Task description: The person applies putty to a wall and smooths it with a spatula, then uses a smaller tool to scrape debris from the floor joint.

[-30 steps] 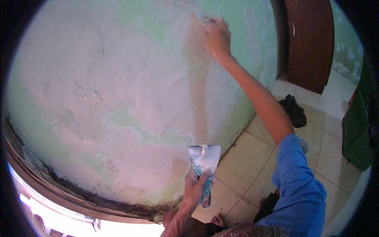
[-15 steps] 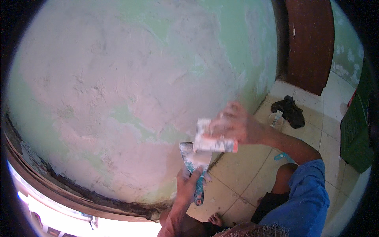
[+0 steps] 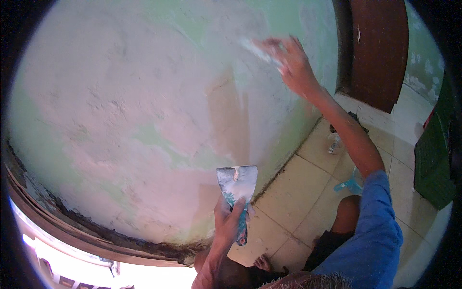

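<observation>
My left hand (image 3: 227, 217) grips a putty knife (image 3: 239, 182) by its blue-green handle, blade upward. White paste coats the blade, with a thick lump near its top edge. Higher up and to the right, my right hand (image 3: 297, 67) pinches a flat whitish spreader (image 3: 262, 52), blurred by motion. The spreader is against or close to the wall (image 3: 144, 72); I cannot tell whether it touches. That wall is pale green, with large whitish filled patches. A brownish damp-looking strip or shadow (image 3: 228, 111) runs below the right hand.
On the tiled floor (image 3: 288, 192) to the right lie a blue-green tool (image 3: 350, 185), a small whitish container (image 3: 333, 143) and a black bag (image 3: 355, 118), partly behind my forearm. A brown door (image 3: 378, 53) stands beyond. A dark green ribbed object (image 3: 435, 164) is at far right.
My right hand has moved up and away from the putty knife with the spreader, toward the upper wall. The left hand stays nearly in place; the knife's blade now shows fully.
</observation>
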`<state>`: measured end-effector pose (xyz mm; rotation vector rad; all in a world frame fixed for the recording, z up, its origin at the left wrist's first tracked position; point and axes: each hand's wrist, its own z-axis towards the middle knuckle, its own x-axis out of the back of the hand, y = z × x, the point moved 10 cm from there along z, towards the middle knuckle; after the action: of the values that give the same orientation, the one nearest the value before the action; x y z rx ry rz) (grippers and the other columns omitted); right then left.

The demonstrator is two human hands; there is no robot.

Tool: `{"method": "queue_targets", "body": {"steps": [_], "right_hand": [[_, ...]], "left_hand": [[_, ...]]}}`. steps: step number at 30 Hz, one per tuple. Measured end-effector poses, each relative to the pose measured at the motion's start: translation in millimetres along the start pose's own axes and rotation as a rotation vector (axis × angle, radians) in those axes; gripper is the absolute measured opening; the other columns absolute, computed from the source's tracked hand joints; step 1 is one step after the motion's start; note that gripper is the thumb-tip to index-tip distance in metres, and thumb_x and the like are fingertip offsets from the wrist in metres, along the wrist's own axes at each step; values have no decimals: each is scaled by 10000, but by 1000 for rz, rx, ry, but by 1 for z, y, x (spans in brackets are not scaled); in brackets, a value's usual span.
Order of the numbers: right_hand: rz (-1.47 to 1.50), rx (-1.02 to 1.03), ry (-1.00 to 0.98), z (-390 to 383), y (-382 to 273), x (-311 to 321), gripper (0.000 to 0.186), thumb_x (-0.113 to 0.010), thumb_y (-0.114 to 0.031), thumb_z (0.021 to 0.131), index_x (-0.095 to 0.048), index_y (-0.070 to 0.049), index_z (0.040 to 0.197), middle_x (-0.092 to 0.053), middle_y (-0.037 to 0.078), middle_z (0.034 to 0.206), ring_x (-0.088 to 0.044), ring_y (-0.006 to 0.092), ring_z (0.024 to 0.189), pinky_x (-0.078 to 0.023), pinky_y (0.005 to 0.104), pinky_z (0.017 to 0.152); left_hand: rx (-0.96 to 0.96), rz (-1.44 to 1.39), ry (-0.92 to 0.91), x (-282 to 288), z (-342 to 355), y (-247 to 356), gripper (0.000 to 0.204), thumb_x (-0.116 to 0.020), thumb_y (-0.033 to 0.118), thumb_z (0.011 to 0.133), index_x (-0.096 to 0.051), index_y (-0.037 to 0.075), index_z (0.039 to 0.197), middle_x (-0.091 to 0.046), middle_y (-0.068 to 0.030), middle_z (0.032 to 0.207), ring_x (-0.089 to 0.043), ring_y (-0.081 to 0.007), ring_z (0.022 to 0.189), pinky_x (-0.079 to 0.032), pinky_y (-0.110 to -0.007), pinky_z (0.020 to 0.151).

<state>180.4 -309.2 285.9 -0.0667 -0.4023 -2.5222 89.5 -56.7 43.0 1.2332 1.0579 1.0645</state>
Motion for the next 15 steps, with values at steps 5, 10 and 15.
{"method": "queue_targets", "body": {"steps": [5,10,15], "right_hand": [[-118,-73,271,44,30,-50,735,-777,-137,711,-525,-225,1396,-549,64,1138,-510,288,1011,-414,432,888],[-248,-223,107,14,30,-80,813,-805,-177,697,-469,-225,1435,-516,58,1182,-499,273,1042,-405,450,882],[-145,-313,-31,-40,34,-75,679,-748,-191,770,-501,-198,1403,-528,79,1186,-503,281,1075,-404,474,887]], "left_hand": [[-12,6,7,2,3,-3,224,-541,117,974,-505,-20,1147,-649,-106,828,-607,-142,633,-488,-265,560],[-5,50,36,2,0,3,227,-563,129,961,-507,-13,1130,-656,-117,793,-622,-157,623,-499,-270,561],[30,32,-22,7,-1,-2,233,-537,116,976,-505,-19,1164,-646,-107,867,-620,-154,656,-498,-274,574]]}}
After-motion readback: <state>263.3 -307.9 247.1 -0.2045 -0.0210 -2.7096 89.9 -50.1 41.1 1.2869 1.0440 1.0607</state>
